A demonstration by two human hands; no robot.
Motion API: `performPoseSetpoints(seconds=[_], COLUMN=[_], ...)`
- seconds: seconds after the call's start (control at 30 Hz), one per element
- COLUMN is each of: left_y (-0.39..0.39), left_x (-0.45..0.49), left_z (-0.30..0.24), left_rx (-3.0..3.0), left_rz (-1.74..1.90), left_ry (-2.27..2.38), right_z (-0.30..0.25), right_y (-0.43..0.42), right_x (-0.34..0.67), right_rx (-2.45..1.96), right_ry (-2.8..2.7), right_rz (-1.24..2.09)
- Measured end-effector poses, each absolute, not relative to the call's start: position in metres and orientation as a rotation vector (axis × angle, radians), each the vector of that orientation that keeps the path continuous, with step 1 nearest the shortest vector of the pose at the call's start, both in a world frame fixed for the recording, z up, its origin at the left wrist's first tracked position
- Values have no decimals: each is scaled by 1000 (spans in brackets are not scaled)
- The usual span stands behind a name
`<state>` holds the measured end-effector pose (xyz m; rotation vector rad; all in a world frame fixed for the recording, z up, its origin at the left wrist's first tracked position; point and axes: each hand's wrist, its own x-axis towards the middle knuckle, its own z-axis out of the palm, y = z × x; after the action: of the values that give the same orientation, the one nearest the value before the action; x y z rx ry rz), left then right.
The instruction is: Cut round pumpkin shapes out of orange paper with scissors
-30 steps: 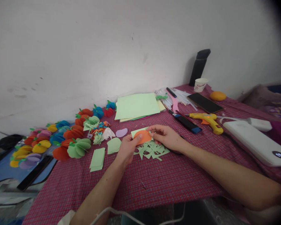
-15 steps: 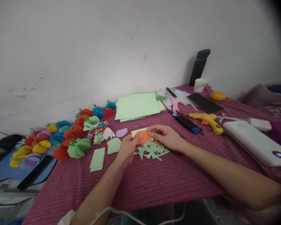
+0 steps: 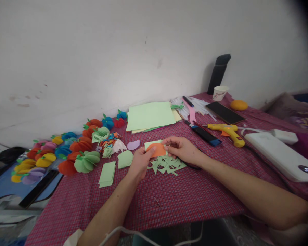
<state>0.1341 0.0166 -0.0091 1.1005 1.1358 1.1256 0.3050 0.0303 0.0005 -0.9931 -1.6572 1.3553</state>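
An orange paper cutout (image 3: 157,151) with a curved top lies against a light green paper piece (image 3: 149,144). My left hand (image 3: 140,163) grips both papers at their left side, thumb pressed over the orange one. At the right edge, my right hand (image 3: 182,149) pinches the papers between thumb and curled fingers. Just below them is a heap of green paper offcuts (image 3: 166,166). Left of my left hand are green pieces with rounded tops (image 3: 125,159) and a stack of green rectangles (image 3: 107,174). A purple cutout (image 3: 133,145) lies behind them.
Colourful paper pumpkins (image 3: 82,145) crowd the left side. Green sheets (image 3: 151,116) lie near the wall. To the right are a cutter knife (image 3: 205,134), a yellow glue gun (image 3: 227,130), a dark phone (image 3: 224,112), a paper cup (image 3: 220,93) and a white power bank (image 3: 279,155).
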Motion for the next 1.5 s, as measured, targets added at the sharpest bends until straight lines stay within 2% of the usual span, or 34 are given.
performPoseSetpoints(seconds=[0.37, 0.63, 1.2, 1.5], left_y=[15, 11, 11, 18], left_x=[137, 142, 134, 131], left_z=[-7, -6, 9, 1], left_rx=[1055, 1041, 1005, 1145], left_rz=[1163, 1182, 987, 1135], left_ry=[1131, 1059, 1018, 1131], right_z=[0, -3, -3, -5], right_y=[29, 24, 24, 30], right_x=[305, 302, 302, 305], right_rx=[-1021, -1090, -1071, -1079], right_ry=[-1531, -1599, -1521, -1353], right_rz=[1318, 1561, 1645, 1642])
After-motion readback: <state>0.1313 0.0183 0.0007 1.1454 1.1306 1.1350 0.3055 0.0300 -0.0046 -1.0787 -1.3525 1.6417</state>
